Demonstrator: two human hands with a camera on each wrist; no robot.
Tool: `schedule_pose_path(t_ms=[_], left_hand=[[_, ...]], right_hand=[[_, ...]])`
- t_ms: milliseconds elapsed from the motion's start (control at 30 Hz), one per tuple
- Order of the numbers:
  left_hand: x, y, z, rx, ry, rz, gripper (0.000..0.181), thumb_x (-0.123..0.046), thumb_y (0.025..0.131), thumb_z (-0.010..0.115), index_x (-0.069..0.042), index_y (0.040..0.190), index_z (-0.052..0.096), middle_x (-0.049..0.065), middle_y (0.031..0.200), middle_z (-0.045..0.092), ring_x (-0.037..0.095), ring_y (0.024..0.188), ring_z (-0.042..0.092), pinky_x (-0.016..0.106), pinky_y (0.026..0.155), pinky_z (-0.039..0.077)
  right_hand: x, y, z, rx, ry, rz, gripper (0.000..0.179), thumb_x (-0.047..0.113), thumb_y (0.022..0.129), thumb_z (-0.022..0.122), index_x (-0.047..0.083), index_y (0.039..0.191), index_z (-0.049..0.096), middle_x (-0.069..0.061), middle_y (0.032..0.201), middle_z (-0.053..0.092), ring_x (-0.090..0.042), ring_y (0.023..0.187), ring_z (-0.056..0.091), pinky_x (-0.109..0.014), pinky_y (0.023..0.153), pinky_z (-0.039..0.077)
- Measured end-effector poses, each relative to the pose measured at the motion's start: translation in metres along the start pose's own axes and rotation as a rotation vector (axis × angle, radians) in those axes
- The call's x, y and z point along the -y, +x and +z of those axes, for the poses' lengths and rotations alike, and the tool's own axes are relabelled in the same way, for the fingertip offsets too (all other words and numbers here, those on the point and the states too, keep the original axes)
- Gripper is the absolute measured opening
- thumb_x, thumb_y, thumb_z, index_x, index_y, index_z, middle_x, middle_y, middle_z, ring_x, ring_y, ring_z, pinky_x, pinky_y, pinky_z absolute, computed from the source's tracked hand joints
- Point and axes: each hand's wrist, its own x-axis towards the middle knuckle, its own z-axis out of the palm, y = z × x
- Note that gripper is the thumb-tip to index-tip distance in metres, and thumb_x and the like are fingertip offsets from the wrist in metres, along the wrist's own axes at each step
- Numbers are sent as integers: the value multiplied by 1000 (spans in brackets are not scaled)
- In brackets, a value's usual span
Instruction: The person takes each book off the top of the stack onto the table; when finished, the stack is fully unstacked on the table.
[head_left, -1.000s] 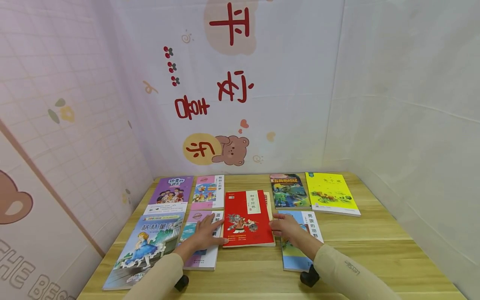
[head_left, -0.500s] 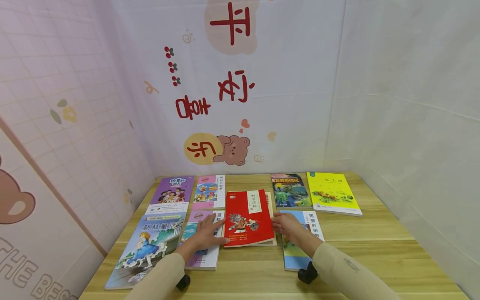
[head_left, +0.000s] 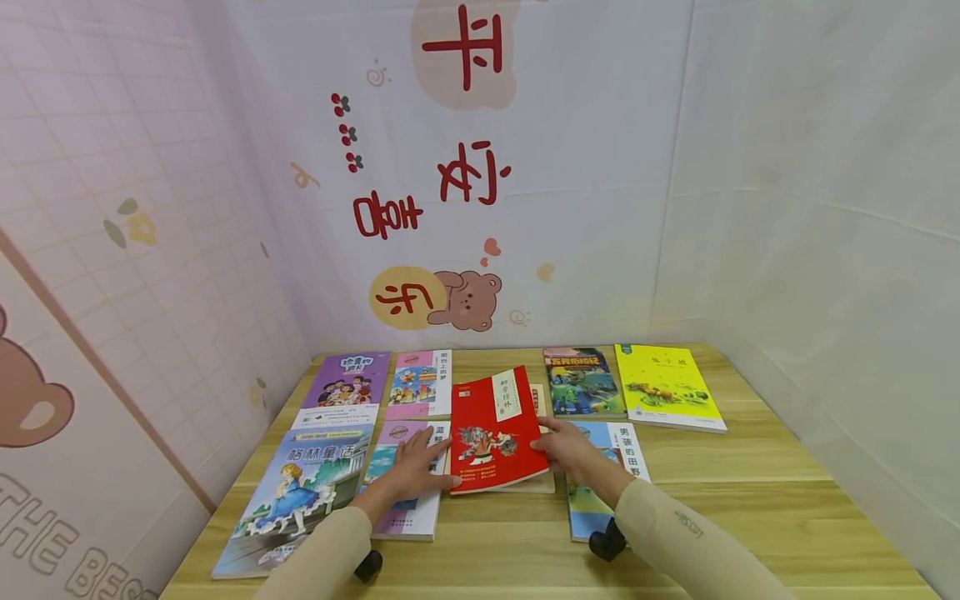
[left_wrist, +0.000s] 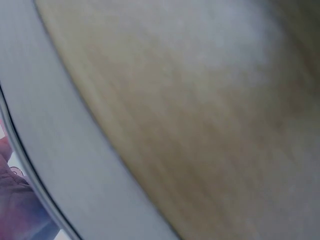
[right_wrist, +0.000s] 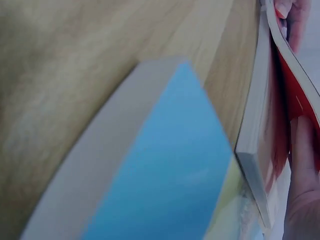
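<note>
In the head view a red book [head_left: 486, 433] lies tilted over a cream-coloured book [head_left: 542, 402], its right side raised. My right hand [head_left: 576, 457] pinches that raised edge. The right wrist view shows fingers [right_wrist: 302, 145] under the red cover, with a gap above the lower book [right_wrist: 252, 135]. My left hand [head_left: 411, 467] rests on a pink and blue book [head_left: 401, 523], fingers fairly straight, thumb touching the red book's lower left corner. Beneath my right forearm is a light blue book [head_left: 588, 523]. The left wrist view is mostly blurred.
On the wooden table [head_left: 495, 546] at left lie a purple book [head_left: 348, 383], a fairy-tale book [head_left: 292, 492] and a pink book [head_left: 412, 387]. A dark green book [head_left: 585, 387] and a yellow book [head_left: 667, 383] lie at back right. Patterned cloth walls [head_left: 585, 167] enclose the table.
The red book's right side has risen and turned off the cream-coloured book, showing more of it. My right hand has moved slightly left with that edge. My left hand has stayed nearly still.
</note>
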Motion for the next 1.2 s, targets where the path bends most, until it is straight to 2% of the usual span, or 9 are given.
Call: schedule_pose_path(t_ms=[267, 533, 833, 1200], left_hand=[[1, -2, 0, -1, -1, 28, 81, -44, 84, 77, -11, 150, 45, 22, 161, 16, 45, 148, 5, 63, 115, -3], [1, -1, 2, 9, -2, 20, 81, -51, 81, 77, -17, 149, 47, 20, 162, 16, 43, 148, 4, 62, 116, -4], [2, -3, 1, 6, 24, 52, 79, -44, 82, 80, -15, 148, 49, 23, 162, 14, 45, 148, 4, 64, 115, -2], [2, -3, 2, 5, 39, 53, 79, -47, 82, 79, -16, 148, 49, 23, 162, 14, 45, 148, 4, 64, 115, -3]], right_hand=[[0, -3, 3, -30, 3, 6, 62, 1, 95, 60, 0, 151, 33, -24, 129, 60, -32, 97, 69, -46, 79, 59], [1, -13, -1, -69, 35, -43, 62, -1, 93, 59, 0, 151, 35, -26, 134, 57, -32, 94, 69, -46, 77, 59], [-1, -24, -23, -95, 60, -41, 60, 0, 93, 60, 1, 149, 39, -25, 128, 60, -33, 91, 71, -47, 76, 59], [-4, -36, -48, -90, 122, -78, 60, 0, 95, 58, 2, 151, 36, -26, 134, 57, -34, 93, 70, -47, 77, 59]])
